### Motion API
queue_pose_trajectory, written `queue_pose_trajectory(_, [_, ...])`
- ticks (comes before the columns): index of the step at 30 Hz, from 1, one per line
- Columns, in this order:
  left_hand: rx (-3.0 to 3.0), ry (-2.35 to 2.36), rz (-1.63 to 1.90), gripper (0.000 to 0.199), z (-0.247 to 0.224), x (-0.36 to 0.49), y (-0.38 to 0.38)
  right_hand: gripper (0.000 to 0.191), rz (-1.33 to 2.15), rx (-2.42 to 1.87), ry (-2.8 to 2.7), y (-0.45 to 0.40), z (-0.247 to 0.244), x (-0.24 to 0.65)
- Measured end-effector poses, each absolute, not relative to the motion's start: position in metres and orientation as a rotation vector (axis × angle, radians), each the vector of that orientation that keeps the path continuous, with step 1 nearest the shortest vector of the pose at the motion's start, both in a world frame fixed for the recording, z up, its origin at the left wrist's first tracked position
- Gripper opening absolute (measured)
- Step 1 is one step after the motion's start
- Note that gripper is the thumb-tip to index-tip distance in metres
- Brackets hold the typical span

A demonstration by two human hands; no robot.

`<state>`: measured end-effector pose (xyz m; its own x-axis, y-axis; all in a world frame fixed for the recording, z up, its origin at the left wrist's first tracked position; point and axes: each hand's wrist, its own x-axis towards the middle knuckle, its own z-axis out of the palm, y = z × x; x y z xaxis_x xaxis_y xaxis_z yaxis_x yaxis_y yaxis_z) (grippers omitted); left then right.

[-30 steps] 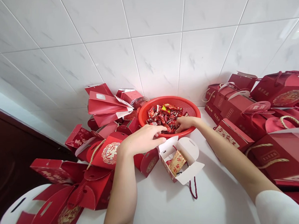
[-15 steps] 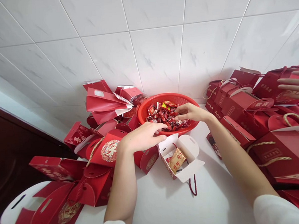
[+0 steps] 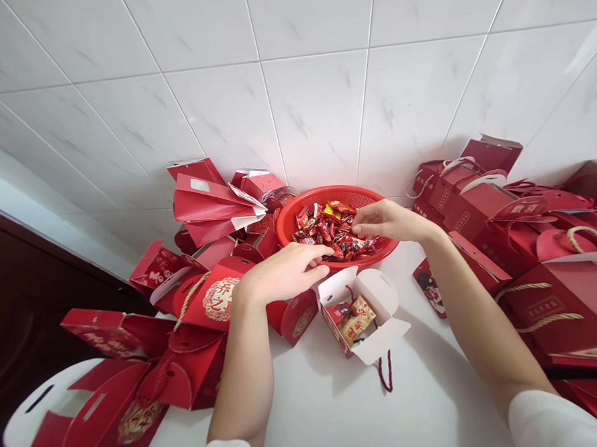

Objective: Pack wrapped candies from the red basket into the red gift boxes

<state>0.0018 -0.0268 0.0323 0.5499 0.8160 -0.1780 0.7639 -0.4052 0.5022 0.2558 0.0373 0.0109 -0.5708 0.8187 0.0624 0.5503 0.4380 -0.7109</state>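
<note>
My left hand is palm down at the front left rim of a red plastic basket, its fingers stretched out and holding nothing. Over the basket's right side, my right hand has curved fingers, slightly apart, above the wrapped candies; nothing shows between them. Just in front of the basket stands an open gift box, white inside, with its flaps spread. Inside it lie a gold packet with red lettering and a small red packet. A dark red cord hangs from its front.
Red gift boxes are piled on the left, some open with rope handles. More red boxes crowd the right side. A brown cardboard box shows at the far right. Behind the white table rises a tiled wall.
My right hand has shifted slightly right, its fingers closer together. More red packet shows in the open box. Another person's hand and a red bag have left the right side.
</note>
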Motion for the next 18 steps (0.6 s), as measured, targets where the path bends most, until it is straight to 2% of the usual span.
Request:
queue_pose_trajectory(3, [2.261, 1.268, 0.138, 0.051, 0.033, 0.002, -0.028, 0.021, 0.739, -1.469, -2.342, 0.062, -0.005, 0.259])
queue_pose_trajectory(7, [2.286, 1.258, 0.136, 0.051, 0.033, 0.003, -0.028, 0.034, 0.721, -1.802, -2.691, 0.079, -0.024, 0.245])
queue_pose_trajectory(9, [2.281, 1.264, 0.128, 0.052, 0.032, 0.003, -0.028, 0.032, 0.739, -1.898, -2.736, 0.082, -0.031, 0.237])
queue_pose_trajectory(13, [2.268, 1.284, 0.107, 0.054, 0.032, 0.002, -0.028, 0.019, 0.753, -1.878, -2.722, 0.085, -0.037, 0.234])
queue_pose_trajectory(18, [2.271, 1.277, 0.099, 0.052, 0.033, 0.002, -0.028, 0.009, 0.921, -1.62, -2.551, 0.087, -0.036, 0.25])
